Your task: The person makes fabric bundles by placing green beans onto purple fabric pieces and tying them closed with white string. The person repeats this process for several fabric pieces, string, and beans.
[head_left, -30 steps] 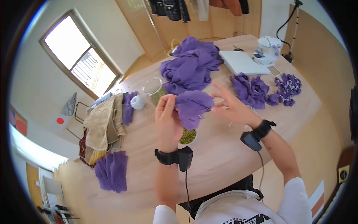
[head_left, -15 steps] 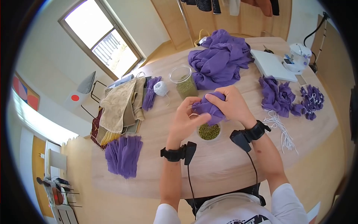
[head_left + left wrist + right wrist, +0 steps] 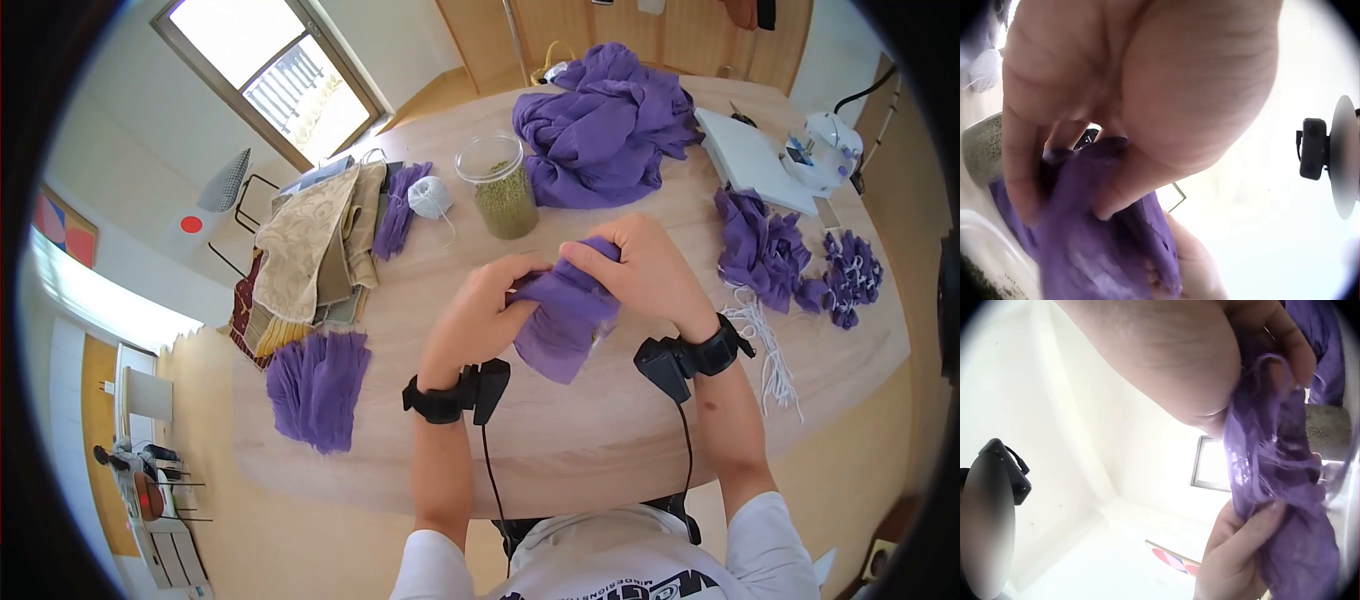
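Both hands hold one piece of thin purple cloth [image 3: 565,325] above the table, in front of the glass jar [image 3: 505,205]. My left hand [image 3: 480,315] pinches its left side between thumb and fingers. The right hand [image 3: 650,270] grips the upper right part, its thumb on top. In the left wrist view the cloth [image 3: 1085,231] hangs bunched below the left hand [image 3: 1141,81]. The right wrist view shows gathered, sheer folds of cloth [image 3: 1272,444] between the right hand [image 3: 1179,362] and the left thumb. The cloth hides the small bowl in the head view; its rim [image 3: 997,225] shows in the left wrist view.
A large purple fabric heap [image 3: 610,130] lies behind the jar. To the left are a string ball [image 3: 430,198], folded fabrics [image 3: 310,240] and a pleated purple piece [image 3: 318,390]. At the right are purple bundles [image 3: 762,250], white strings [image 3: 765,350], a white box [image 3: 755,160] and a sewing machine [image 3: 822,155].
The right hand, apart from the cloth a second ago, now grips it beside the left. Since half a second ago the cloth has opened downward over the bowl, and the head view has shifted.
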The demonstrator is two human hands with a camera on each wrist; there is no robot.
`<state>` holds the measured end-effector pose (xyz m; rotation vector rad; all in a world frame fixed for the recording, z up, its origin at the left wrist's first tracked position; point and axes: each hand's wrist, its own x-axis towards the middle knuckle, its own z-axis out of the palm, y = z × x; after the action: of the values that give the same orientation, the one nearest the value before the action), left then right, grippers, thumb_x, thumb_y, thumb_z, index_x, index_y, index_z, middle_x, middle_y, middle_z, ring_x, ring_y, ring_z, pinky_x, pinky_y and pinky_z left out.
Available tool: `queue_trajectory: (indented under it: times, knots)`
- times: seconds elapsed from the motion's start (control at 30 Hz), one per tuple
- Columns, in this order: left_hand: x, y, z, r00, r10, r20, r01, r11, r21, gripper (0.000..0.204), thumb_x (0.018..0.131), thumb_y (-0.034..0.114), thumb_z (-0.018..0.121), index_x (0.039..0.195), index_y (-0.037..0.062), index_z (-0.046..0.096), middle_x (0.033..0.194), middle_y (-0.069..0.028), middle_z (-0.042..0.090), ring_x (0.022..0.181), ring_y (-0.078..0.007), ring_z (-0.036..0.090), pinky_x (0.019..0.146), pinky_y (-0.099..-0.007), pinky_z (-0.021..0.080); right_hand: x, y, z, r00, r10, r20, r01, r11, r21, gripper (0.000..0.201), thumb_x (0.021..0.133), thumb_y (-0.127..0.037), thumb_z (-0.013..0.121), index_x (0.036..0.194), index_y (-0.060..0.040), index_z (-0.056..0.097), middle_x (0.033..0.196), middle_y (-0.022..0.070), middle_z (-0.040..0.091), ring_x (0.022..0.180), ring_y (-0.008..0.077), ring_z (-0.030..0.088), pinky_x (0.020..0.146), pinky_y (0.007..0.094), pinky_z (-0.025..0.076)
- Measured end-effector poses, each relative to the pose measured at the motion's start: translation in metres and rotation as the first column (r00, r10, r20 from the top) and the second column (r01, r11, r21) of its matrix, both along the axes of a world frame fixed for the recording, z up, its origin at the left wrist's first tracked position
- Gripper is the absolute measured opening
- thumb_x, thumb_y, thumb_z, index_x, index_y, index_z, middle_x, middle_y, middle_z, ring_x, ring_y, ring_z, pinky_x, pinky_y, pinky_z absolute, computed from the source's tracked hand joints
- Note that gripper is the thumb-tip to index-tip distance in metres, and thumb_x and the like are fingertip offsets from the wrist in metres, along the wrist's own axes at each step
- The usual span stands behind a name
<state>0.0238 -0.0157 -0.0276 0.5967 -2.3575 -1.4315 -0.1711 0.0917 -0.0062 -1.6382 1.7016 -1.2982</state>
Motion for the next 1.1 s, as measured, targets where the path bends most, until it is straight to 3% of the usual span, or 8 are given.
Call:
queue_trajectory:
  times: [0.27, 0.37, 0.47, 0.57, 0.67, 0.77, 0.87, 1.1]
  knots:
    - [-0.005, 0.001, 0.001, 0.999, -0.013, 0.029, 0.018, 0.988, -0.156, 0.049, 0.073, -0.013, 0.040, 0.114, -0.0050, 0.065, 0.101, -0.0165, 0.070, 0.094, -0.0238, 0.066, 0.089, -0.0316, 0.050, -0.007, 0.001, -0.002, 0.985, -0.015, -0.170, 0.025, 0.998, 0.059, 0.057, 0.097, -0.037, 0.058, 0.063, 0.0082, 0.055, 0.053, 0.0231, 0.047, 0.047, 0.0363, 0.042, 0.050, 0.0432, 0.037]
    - [-0.008, 0.002, 0.002, 0.995, 0.074, 0.062, -0.066, 0.990, -0.125, 0.045, 0.075, -0.012, 0.040, 0.110, -0.0041, 0.067, 0.095, -0.0160, 0.071, 0.091, -0.0239, 0.066, 0.086, -0.0326, 0.051, -0.009, 0.000, -0.006, 0.982, 0.027, -0.184, -0.016, 0.998, 0.057, 0.058, 0.100, -0.036, 0.057, 0.063, 0.0070, 0.050, 0.048, 0.0124, 0.037, 0.047, 0.0154, 0.032, 0.045, 0.0376, 0.031]
    - [-0.010, -0.004, -0.013, 0.993, 0.093, -0.075, -0.107, 0.971, -0.215, 0.039, 0.079, -0.011, 0.041, 0.106, -0.0043, 0.068, 0.090, -0.0135, 0.071, 0.078, -0.0203, 0.066, 0.074, -0.0324, 0.053, -0.009, 0.001, -0.004, 0.978, 0.036, -0.207, -0.018, 0.996, 0.089, 0.057, 0.099, -0.034, 0.058, 0.062, 0.0072, 0.049, 0.048, 0.0129, 0.037, 0.047, 0.0157, 0.031, 0.045, 0.0375, 0.031]
    - [-0.010, -0.002, -0.010, 0.985, 0.170, 0.009, -0.168, 0.982, -0.086, 0.032, 0.084, -0.011, 0.043, 0.103, -0.0040, 0.068, 0.083, -0.0103, 0.070, 0.065, -0.0136, 0.062, 0.060, -0.0289, 0.049, -0.010, 0.001, -0.003, 0.981, 0.063, -0.182, -0.037, 0.989, 0.140, 0.050, 0.093, -0.035, 0.066, 0.069, 0.0075, 0.058, 0.048, 0.0121, 0.042, 0.046, 0.0153, 0.035, 0.046, 0.0361, 0.032]
    - [-0.014, -0.002, -0.014, 0.975, 0.202, -0.090, -0.213, 0.968, -0.131, 0.027, 0.087, -0.010, 0.046, 0.101, -0.0039, 0.068, 0.078, -0.0073, 0.068, 0.058, -0.0082, 0.056, 0.051, -0.0250, 0.043, -0.005, 0.005, 0.001, 0.964, -0.014, -0.265, 0.038, 0.995, 0.089, 0.054, 0.080, -0.047, 0.075, 0.090, 0.0064, 0.070, 0.066, 0.0216, 0.064, 0.059, 0.0318, 0.064, 0.058, 0.0367, 0.050]
    - [-0.015, 0.001, -0.009, 0.964, 0.254, -0.078, -0.262, 0.956, -0.131, 0.025, 0.086, -0.010, 0.048, 0.100, -0.0045, 0.068, 0.076, -0.0069, 0.067, 0.058, -0.0072, 0.054, 0.052, -0.0247, 0.043, -0.003, 0.011, 0.012, 0.956, 0.124, -0.267, -0.057, 0.968, 0.245, 0.066, 0.071, -0.045, 0.082, 0.109, 0.0069, 0.068, 0.076, 0.0224, 0.068, 0.074, 0.0339, 0.070, 0.068, 0.0366, 0.054]
    - [-0.015, -0.001, -0.013, 0.962, 0.265, -0.073, -0.271, 0.958, -0.097, 0.021, 0.087, -0.008, 0.052, 0.100, -0.0048, 0.068, 0.075, -0.0066, 0.067, 0.058, -0.0072, 0.054, 0.052, -0.0253, 0.044, -0.008, 0.009, -0.018, 0.935, 0.172, -0.309, -0.168, 0.985, 0.038, 0.062, 0.069, -0.034, 0.084, 0.113, 0.0051, 0.065, 0.068, 0.0159, 0.064, 0.064, 0.0252, 0.063, 0.064, 0.0357, 0.050]
    - [-0.009, 0.001, -0.005, 0.965, 0.261, -0.014, -0.260, 0.955, -0.143, 0.018, 0.082, -0.001, 0.067, 0.100, -0.0040, 0.068, 0.076, -0.0061, 0.068, 0.060, -0.0099, 0.058, 0.054, -0.0260, 0.046, -0.009, -0.001, -0.028, 0.913, 0.184, -0.365, -0.150, 0.981, 0.119, 0.023, 0.080, -0.016, 0.071, 0.092, 0.0026, 0.067, 0.076, 0.0234, 0.063, 0.070, 0.0412, 0.058, 0.064, 0.0426, 0.047]
